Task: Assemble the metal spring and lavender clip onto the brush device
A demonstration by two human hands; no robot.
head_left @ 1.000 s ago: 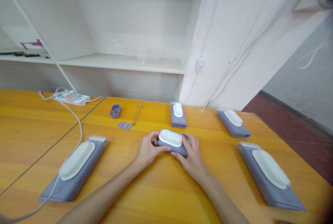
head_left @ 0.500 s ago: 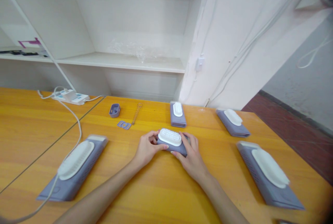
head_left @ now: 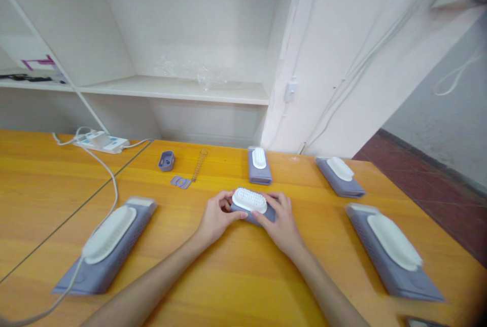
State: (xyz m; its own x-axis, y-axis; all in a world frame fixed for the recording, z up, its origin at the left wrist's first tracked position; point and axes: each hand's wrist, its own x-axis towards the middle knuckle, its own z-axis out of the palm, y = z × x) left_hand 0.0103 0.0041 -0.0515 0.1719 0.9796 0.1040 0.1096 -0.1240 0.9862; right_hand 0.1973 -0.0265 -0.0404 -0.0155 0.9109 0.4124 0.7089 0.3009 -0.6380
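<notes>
White shelving [head_left: 175, 89] fills the back, a crumple of clear plastic [head_left: 201, 74] on its ledge, and below it stretches the yellow wooden bench [head_left: 228, 289]. Near left, a grey-purple block with a white top [head_left: 108, 238] lies at a slant, a white cable [head_left: 114, 182] trailing over it. Across on the right, the matching near-right block [head_left: 395, 246] lies angled the other way.

Centre now, both hands on it! The left hand [head_left: 213, 219] has its fingers closed round the left end, thumb along the near side; the right hand [head_left: 282, 224] grips the right end, thumb at the near edge of the white pad. Between them sits the held block [head_left: 249, 200], knobbly white pad up, at mid-bench.

Beyond it, the far-right block [head_left: 340, 177], then the back-middle block [head_left: 259, 167]. Back left, a power strip [head_left: 102, 142]; closer in, a small purple cup [head_left: 166, 161], a thin coil spring [head_left: 198, 166], and lying flat just beside it, little purple rings [head_left: 180, 182].
</notes>
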